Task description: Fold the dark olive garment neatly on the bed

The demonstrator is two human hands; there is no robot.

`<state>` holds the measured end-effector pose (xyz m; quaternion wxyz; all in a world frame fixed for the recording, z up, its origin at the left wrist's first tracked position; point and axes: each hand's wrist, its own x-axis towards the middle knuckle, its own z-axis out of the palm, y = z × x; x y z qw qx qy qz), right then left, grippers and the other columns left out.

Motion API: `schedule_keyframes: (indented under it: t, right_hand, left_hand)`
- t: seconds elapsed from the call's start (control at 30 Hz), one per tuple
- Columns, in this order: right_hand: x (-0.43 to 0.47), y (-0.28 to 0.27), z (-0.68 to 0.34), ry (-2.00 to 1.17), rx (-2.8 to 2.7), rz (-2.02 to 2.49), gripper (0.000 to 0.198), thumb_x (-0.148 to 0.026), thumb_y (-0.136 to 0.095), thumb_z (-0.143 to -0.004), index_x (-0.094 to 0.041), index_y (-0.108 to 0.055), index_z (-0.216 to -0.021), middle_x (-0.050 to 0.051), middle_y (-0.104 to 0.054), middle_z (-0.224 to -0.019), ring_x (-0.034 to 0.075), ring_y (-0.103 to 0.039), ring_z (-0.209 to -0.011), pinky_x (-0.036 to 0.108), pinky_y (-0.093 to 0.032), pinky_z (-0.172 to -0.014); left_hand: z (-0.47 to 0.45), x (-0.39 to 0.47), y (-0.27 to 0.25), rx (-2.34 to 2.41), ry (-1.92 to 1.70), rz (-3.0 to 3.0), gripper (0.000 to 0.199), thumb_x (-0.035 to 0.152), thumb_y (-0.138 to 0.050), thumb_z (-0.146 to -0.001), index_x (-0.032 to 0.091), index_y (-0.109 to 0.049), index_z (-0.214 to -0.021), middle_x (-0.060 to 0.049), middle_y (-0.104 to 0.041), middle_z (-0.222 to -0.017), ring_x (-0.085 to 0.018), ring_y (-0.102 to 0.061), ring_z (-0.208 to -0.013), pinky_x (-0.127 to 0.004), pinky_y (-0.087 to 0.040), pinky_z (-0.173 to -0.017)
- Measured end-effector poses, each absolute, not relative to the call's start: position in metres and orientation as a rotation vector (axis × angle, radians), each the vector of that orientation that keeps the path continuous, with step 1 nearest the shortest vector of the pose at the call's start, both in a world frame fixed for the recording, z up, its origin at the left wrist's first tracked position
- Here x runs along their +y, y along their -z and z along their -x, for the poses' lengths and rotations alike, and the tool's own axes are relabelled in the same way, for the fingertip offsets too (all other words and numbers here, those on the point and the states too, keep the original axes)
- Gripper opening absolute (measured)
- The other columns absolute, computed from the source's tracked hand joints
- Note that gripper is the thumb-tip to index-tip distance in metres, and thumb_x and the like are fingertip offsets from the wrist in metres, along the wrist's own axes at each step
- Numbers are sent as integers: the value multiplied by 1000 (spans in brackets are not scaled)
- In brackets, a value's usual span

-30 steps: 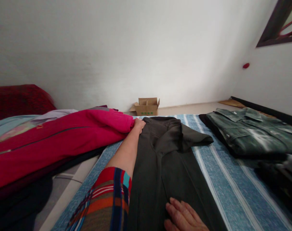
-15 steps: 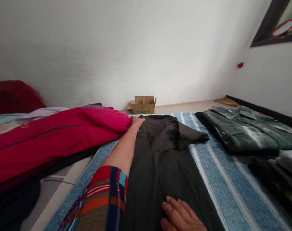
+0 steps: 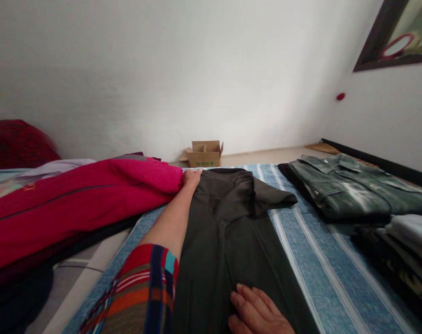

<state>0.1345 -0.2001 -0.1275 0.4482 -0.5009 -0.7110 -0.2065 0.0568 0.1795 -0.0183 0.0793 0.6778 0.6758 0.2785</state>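
A dark grey jacket [image 3: 211,260] lies lengthwise on blue striped bedding, its collar at the far end. One sleeve spreads out to the right and ends in a folded edge; cloth is bunched over the upper chest. My left hand [image 3: 192,177], at the end of an outstretched arm in a plaid sleeve, is closed on the far left shoulder of the jacket; its fingers are partly hidden. Close to me, my right hand [image 3: 261,311] rests on the jacket's lower front with its fingers stretched out, partly cut off by the lower edge of view.
Red-pink clothing [image 3: 92,199] is heaped on the left, next to the jacket's shoulder. To the right lie a folded green denim jacket [image 3: 357,190] and a stack of folded clothes [image 3: 402,250]. A cardboard box [image 3: 205,157] stands beyond the bed by the wall.
The view has shifted slightly, so everything sits a little further left. Both hands keep their places on the jacket.
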Motion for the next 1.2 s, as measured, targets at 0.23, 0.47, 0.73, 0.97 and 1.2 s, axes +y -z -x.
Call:
schedule_keyframes:
  t: [0.23, 0.47, 0.73, 0.97, 1.2]
  right_hand:
    - [-199, 124, -150, 562, -1901, 1181, 9, -30, -50, -85, -26, -58, -83, 1, -71, -91, 20, -67, -89, 31, -54, -79]
    - [-203, 98, -149, 436, -1832, 1159, 25, -47, -52, -84, -23, -59, -79, 2, -71, -90, 20, -66, -89, 30, -55, -77]
    - [-192, 21, -207, -73, -1784, 1584, 26, -26, -38, -93, -21, -60, -106, 7, -69, -87, 16, -66, -77, 25, -52, -67]
    - [-101, 1, -228, 1, -1980, 2221, 41, -31, -44, -92, -21, -47, -131, 12, -69, -92, 26, -67, -81, 32, -47, -63]
    - [-94, -31, -263, 13, -1824, 2323, 34, -36, -41, -92, -17, -68, -81, 11, -70, -84, 23, -66, -82, 28, -46, -66]
  left_hand:
    - [-79, 137, 5, 2055, -796, -2332, 35, 22, -51, -82, 12, -52, -116, -19, -52, -124, -33, -44, -120, -42, -37, -95]
    - [-91, 81, 26, 1625, -351, -2608, 16, 24, -51, -83, 18, -64, -90, -9, -64, -107, -23, -58, -103, -29, -43, -89]
    - [-86, 77, 48, 1498, -284, -2596, 31, 30, -38, -92, 15, -56, -113, -13, -51, -133, -20, -42, -127, -31, -31, -103]
    - [-87, 75, 42, 1504, -253, -2582, 32, 34, -37, -92, 17, -57, -110, -8, -56, -127, -18, -48, -121, -29, -34, -101]
    - [-87, 80, 45, 1505, -210, -2562, 36, 38, -36, -92, 18, -55, -114, -7, -54, -130, -17, -46, -123, -27, -33, -101]
